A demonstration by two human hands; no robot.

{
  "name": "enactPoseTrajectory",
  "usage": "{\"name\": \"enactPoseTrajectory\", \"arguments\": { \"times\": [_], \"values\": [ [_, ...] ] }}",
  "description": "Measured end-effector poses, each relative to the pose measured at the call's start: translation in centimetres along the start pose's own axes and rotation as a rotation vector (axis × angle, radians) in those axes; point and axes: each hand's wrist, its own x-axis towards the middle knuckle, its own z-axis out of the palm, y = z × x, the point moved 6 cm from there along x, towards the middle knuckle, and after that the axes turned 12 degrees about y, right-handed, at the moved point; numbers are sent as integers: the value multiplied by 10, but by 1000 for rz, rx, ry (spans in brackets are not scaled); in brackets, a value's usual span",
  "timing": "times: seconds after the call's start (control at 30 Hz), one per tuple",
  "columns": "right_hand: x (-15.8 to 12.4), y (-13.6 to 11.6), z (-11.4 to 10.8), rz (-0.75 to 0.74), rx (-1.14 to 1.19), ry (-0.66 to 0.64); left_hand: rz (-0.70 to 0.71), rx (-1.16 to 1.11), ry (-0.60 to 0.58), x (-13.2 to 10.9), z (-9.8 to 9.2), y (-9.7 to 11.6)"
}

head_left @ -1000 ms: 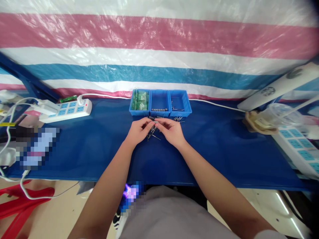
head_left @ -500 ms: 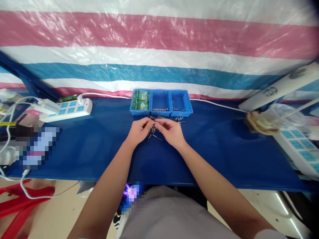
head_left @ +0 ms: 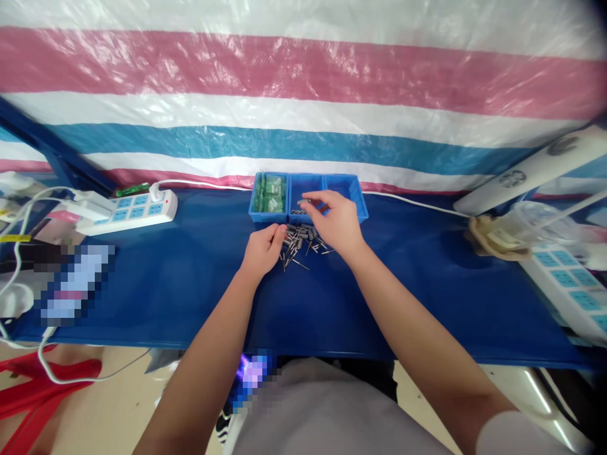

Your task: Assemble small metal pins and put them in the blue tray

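My right hand [head_left: 334, 218] is over the front of the middle blue bin [head_left: 307, 183], its thumb and fingers pinching a small metal cylinder [head_left: 306, 201]. Several similar cylinders lie in a row at the front of that bin. At the left edge of a pile of loose metal pins and cylinders [head_left: 298, 240], my left hand [head_left: 263, 249] has its thumb and forefinger pressed together; what they hold, if anything, I cannot make out. The left blue bin [head_left: 269, 217] contains green-wrapped pieces. The right blue bin [head_left: 348, 183] is partly behind my right hand.
A white power strip [head_left: 133, 212] with a plugged-in cable and a phone [head_left: 78, 281] are on the left of the blue table [head_left: 190, 284]. To the right are a clear plastic cup [head_left: 531, 227] and another power strip [head_left: 573, 284]. A striped sheet [head_left: 303, 76] hangs behind.
My right hand has parted from my left and moved up and right to the middle bin with a small cylinder. My left hand has stayed by the pile, more of which now shows.
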Motion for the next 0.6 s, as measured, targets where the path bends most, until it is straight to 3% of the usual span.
{"name": "enactPoseTrajectory", "arguments": {
  "times": [0.17, 0.37, 0.53, 0.6],
  "values": [
    [33, 26, 32, -81, -213, -108, -21, -6, 0, 0, 0, -2],
    [35, 46, 66, -99, -443, -296, -10, -9, 4, 1, 0, -2],
    [33, 57, 72, -53, -408, -364, -14, -10, -7, 1, 1, -2],
    [35, 58, 71, -25, -285, -321, -20, -12, -4, 1, 1, -2]
  ]
}}
